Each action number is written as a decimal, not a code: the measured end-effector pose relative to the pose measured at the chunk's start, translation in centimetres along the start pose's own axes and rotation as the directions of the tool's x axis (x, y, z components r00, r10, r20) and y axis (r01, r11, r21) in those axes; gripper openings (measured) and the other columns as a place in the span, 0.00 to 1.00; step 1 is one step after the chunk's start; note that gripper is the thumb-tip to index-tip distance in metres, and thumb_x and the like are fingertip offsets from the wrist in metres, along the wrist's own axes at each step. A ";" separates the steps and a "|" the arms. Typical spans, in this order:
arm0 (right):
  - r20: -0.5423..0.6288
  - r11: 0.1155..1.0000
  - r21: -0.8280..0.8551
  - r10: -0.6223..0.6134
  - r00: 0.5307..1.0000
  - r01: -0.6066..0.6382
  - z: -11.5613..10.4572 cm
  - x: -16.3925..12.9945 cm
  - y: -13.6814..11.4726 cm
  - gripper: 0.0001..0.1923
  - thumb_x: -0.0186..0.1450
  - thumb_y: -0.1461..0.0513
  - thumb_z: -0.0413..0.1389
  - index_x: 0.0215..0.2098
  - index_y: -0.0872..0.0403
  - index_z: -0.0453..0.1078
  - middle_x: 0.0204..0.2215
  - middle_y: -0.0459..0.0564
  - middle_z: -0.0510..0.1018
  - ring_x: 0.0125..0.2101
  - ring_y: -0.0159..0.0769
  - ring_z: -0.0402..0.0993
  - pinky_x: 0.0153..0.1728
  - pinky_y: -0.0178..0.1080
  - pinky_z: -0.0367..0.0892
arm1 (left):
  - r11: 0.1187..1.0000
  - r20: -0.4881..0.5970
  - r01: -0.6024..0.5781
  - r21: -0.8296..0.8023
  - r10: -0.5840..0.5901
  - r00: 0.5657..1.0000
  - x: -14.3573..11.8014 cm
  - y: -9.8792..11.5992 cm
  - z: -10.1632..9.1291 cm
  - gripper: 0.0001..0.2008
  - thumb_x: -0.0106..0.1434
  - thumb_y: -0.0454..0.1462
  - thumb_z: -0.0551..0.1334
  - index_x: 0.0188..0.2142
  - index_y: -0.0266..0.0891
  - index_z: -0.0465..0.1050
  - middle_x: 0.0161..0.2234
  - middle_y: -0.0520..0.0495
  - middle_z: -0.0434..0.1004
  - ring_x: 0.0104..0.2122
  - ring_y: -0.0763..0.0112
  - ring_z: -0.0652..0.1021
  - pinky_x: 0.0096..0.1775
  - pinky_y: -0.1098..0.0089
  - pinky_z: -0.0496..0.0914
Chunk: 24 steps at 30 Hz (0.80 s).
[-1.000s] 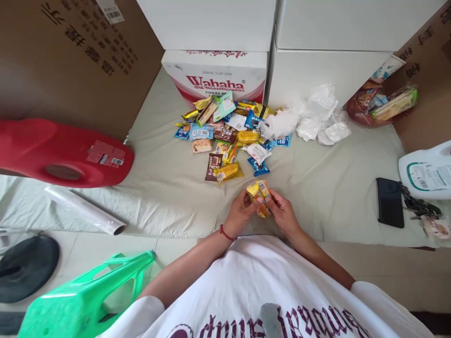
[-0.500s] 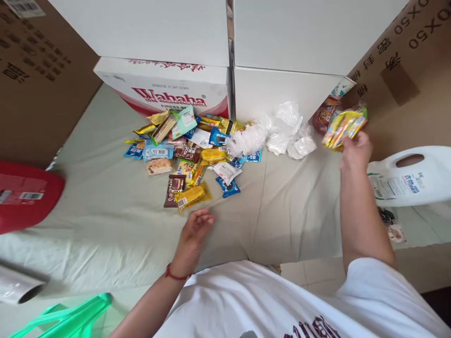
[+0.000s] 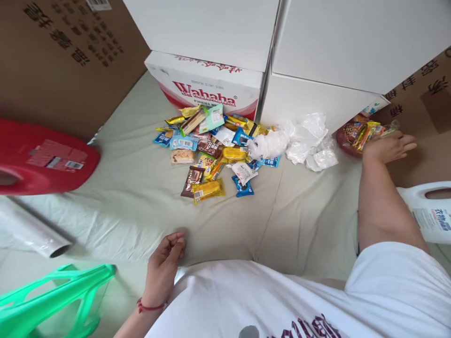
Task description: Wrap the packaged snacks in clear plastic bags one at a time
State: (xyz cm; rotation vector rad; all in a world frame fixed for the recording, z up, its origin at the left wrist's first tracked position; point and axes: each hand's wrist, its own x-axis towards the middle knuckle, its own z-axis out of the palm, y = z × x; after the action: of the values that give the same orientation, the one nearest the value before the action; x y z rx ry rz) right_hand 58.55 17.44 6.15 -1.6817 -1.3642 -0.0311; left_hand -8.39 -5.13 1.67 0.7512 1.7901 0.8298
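My left hand (image 3: 165,258), with a red cord on its wrist, hovers over the near edge of the cloth. Its fingers are curled against the thumb and nothing shows in them. At the far right, my right hand (image 3: 389,145) has its fingers stretched out beside a bundle of yellow snack packets (image 3: 368,133). The bundle rests against a reddish-brown snack bag (image 3: 347,136) at the foot of the white boxes. A mixed pile of wrapped snacks holds a yellow packet (image 3: 208,190), a brown cocoa packet (image 3: 192,181) and a blue packet (image 3: 243,187).
Crumpled clear plastic bags (image 3: 306,141) lie right of the pile. Behind stand a Wahaha box (image 3: 207,84) and white boxes (image 3: 331,42). A red bottle (image 3: 49,157), plastic film roll (image 3: 35,230) and green stool (image 3: 63,295) are left; a white jug (image 3: 430,211) is right.
My right hand has set the yellow packets down by the brown bag and opened. My left hand has drawn back toward my body, away from the pile. The view has shifted.
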 end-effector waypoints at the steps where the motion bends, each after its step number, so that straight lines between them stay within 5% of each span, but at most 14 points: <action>1: -0.112 0.999 -0.041 0.002 0.994 -0.007 -0.1 -0.9 -1.2 0.11 0.71 0.48 0.49 0.36 0.42 0.66 0.51 0.62 0.69 0.58 0.57 0.61 0.53 0.62 0.63 | 1.000 0.015 -0.006 0.015 0.006 1.000 0.2 0.1 0.0 0.28 0.55 0.57 0.68 0.44 0.38 0.77 0.29 0.51 0.74 0.28 0.71 0.69 0.30 0.71 0.65; 3: -0.291 0.991 -0.120 0.030 0.956 -0.067 0.4 -3.6 -4.2 0.08 0.70 0.51 0.52 0.37 0.42 0.69 0.45 0.61 0.74 0.52 0.55 0.69 0.53 0.58 0.63 | 0.999 0.063 -0.014 0.040 0.012 0.998 0.7 0.3 0.2 0.29 0.58 0.58 0.65 0.46 0.37 0.77 0.29 0.50 0.75 0.25 0.73 0.68 0.28 0.71 0.64; 4: -0.237 0.986 -0.144 0.042 0.971 -0.078 1.1 -5.3 -6.0 0.09 0.71 0.52 0.52 0.38 0.44 0.71 0.41 0.60 0.77 0.46 0.53 0.72 0.51 0.56 0.64 | 0.998 0.085 -0.020 0.052 0.015 0.996 0.9 0.3 0.3 0.29 0.58 0.58 0.65 0.47 0.36 0.76 0.30 0.49 0.76 0.24 0.74 0.67 0.27 0.71 0.63; 7: 0.165 0.996 -0.094 0.004 0.986 0.011 4.8 -11.0 -11.3 0.14 0.70 0.54 0.51 0.42 0.50 0.75 0.38 0.54 0.81 0.38 0.45 0.76 0.43 0.46 0.69 | 0.996 0.139 -0.051 0.070 0.041 0.989 1.8 0.0 0.5 0.28 0.59 0.57 0.64 0.47 0.36 0.75 0.31 0.48 0.77 0.22 0.75 0.66 0.25 0.71 0.62; 9: 0.428 0.993 -0.107 0.000 0.904 0.051 7.7 -14.3 -13.9 0.13 0.68 0.56 0.52 0.42 0.50 0.77 0.36 0.51 0.82 0.37 0.43 0.76 0.42 0.43 0.69 | 0.993 0.186 -0.093 0.076 0.078 0.979 2.4 -0.4 0.4 0.27 0.59 0.56 0.63 0.45 0.37 0.75 0.30 0.49 0.76 0.21 0.75 0.66 0.24 0.71 0.62; 11: 0.542 0.983 -0.167 0.027 0.840 0.076 10.5 -16.4 -15.5 0.13 0.66 0.59 0.52 0.42 0.51 0.78 0.37 0.52 0.81 0.38 0.43 0.76 0.42 0.42 0.69 | 0.983 0.244 -0.160 0.085 0.136 0.960 2.7 -1.0 0.0 0.25 0.60 0.56 0.63 0.44 0.37 0.75 0.29 0.50 0.76 0.20 0.75 0.67 0.25 0.71 0.63; 13: 0.516 0.974 -0.224 0.082 0.853 0.042 12.5 -17.1 -16.4 0.13 0.64 0.61 0.52 0.41 0.52 0.77 0.38 0.53 0.79 0.36 0.42 0.74 0.42 0.42 0.68 | 0.967 0.290 -0.233 0.104 0.194 0.937 2.8 -1.7 -0.4 0.23 0.62 0.55 0.62 0.44 0.38 0.75 0.30 0.49 0.77 0.21 0.75 0.68 0.26 0.70 0.65; 16: 0.246 0.973 -0.224 0.118 0.962 -0.062 13.9 -16.4 -17.5 0.12 0.62 0.63 0.50 0.41 0.53 0.73 0.39 0.54 0.75 0.34 0.40 0.71 0.41 0.42 0.68 | 0.943 0.310 -0.306 0.131 0.255 0.916 2.6 -2.6 -0.8 0.21 0.63 0.52 0.61 0.44 0.39 0.76 0.32 0.48 0.79 0.23 0.72 0.71 0.29 0.70 0.67; 19: 0.009 0.989 -0.146 0.024 1.000 -0.023 13.9 -15.6 -19.8 0.13 0.62 0.66 0.48 0.42 0.53 0.69 0.41 0.54 0.72 0.34 0.38 0.69 0.41 0.41 0.68 | 0.935 0.291 -0.328 0.131 0.281 0.915 2.3 -2.9 -1.0 0.19 0.62 0.51 0.61 0.43 0.41 0.77 0.32 0.49 0.79 0.24 0.71 0.72 0.30 0.69 0.68; 21: 0.036 0.987 -0.118 -0.103 0.994 0.107 13.8 -15.6 -21.9 0.11 0.64 0.66 0.47 0.41 0.52 0.69 0.39 0.53 0.72 0.37 0.40 0.70 0.43 0.42 0.67 | 0.935 0.285 -0.331 0.131 0.284 0.916 2.1 -2.7 -1.0 0.17 0.61 0.50 0.62 0.42 0.42 0.78 0.31 0.49 0.79 0.24 0.69 0.72 0.30 0.68 0.68; 24: 0.301 0.936 -0.131 -0.275 0.913 0.325 14.7 -16.2 -24.9 0.08 0.68 0.62 0.52 0.43 0.51 0.72 0.42 0.55 0.72 0.45 0.45 0.69 0.45 0.43 0.67 | 0.933 0.295 -0.336 0.128 0.288 0.911 2.1 -2.4 -1.0 0.15 0.59 0.48 0.64 0.41 0.43 0.80 0.28 0.49 0.78 0.25 0.67 0.73 0.31 0.68 0.67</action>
State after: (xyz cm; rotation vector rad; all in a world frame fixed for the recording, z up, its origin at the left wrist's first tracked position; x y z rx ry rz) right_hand 25.67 13.46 4.91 -1.6492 -1.8767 -0.1005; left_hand -10.31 -5.05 -1.06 1.2339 1.5281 0.7367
